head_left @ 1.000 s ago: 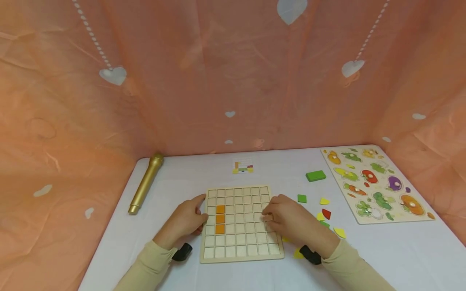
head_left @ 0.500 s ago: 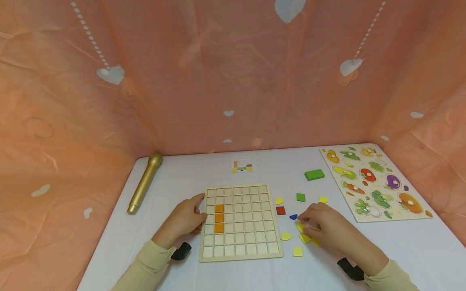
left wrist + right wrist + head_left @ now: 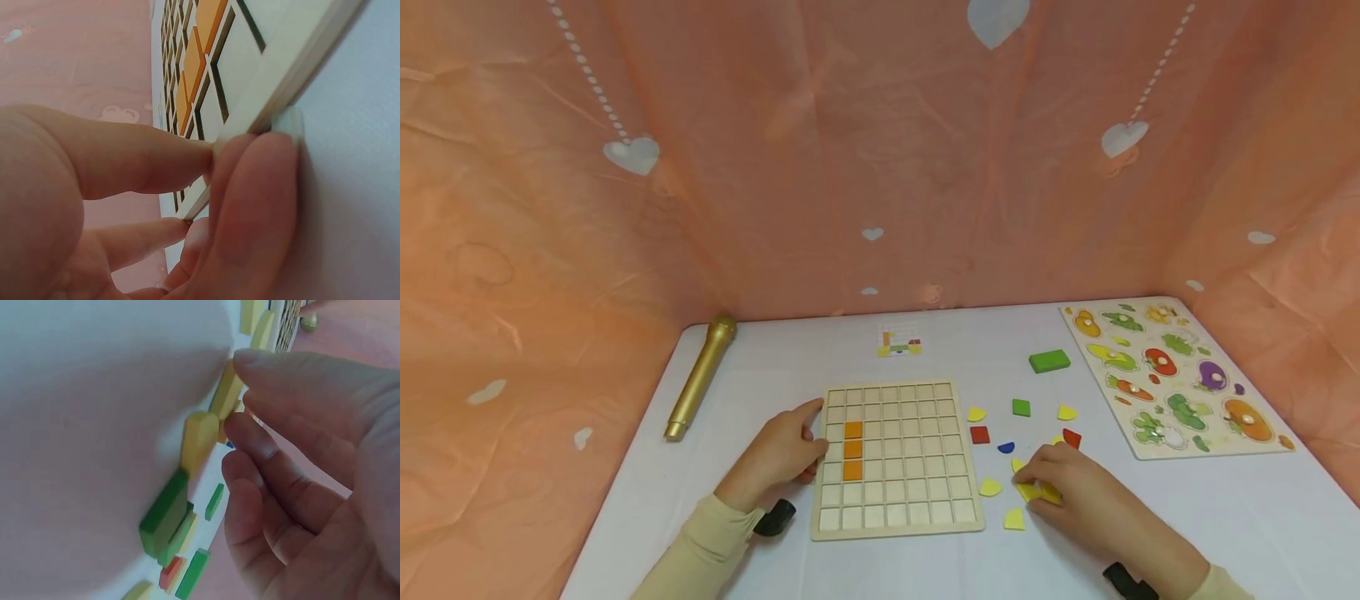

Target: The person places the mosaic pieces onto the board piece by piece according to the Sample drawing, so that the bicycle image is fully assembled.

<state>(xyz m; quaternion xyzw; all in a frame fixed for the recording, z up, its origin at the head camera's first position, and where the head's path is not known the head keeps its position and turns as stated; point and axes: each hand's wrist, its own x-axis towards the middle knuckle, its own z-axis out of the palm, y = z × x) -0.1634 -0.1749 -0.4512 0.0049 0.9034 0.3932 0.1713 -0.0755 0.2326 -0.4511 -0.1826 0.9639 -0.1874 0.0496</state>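
Note:
My left hand (image 3: 782, 447) holds the left edge of a pale wooden grid board (image 3: 910, 535). In the left wrist view the thumb (image 3: 150, 159) presses its rim, with curled fingers against the edge. Three orange square tiles (image 3: 852, 450) sit in one column of the board. Right of it, my right hand (image 3: 1071, 492) has thumb and index finger around a yellow tile (image 3: 1028, 492) on the table. In the right wrist view the thumb tip is at that yellow tile (image 3: 225, 390); another yellow tile (image 3: 199, 437) and a green tile (image 3: 164, 515) lie close by, the other fingers curled.
Loose tiles lie right of the board: a red square (image 3: 980, 435), a blue half-round (image 3: 1006, 447), a green square (image 3: 1021, 407) and several yellow ones. A green block (image 3: 1049, 361), a vegetable puzzle board (image 3: 1217, 450), a pattern card (image 3: 898, 340) and a gold microphone (image 3: 700, 379) stand farther out.
My right hand has left the board's right side and moved right, then slightly down, to the yellow tiles. The left hand has stayed at the board's edge.

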